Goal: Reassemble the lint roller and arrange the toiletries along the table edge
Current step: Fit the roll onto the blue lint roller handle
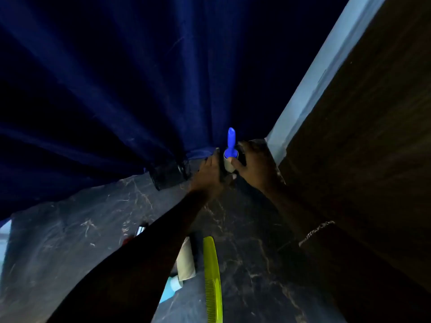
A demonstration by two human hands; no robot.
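Observation:
The lint roller [231, 145] stands upright at the far end of the dark marble table [251, 241], its blue handle pointing up and its pale roll below. My right hand [253, 163] grips the roll from the right. On the left side, my left hand [210, 173] holds a dark piece against the roll; what that piece is stays unclear. Nearer to me lie a yellow-green comb [212, 278], a spare pale roll [185, 259] and a light-blue tube [170, 290], partly hidden by my left arm.
A dark clear container [169, 174] sits left of my hands by the blue curtain [105, 89]. A red and silver item [137, 231] peeks out beside my left arm. A brown wooden panel [363, 136] rises on the right.

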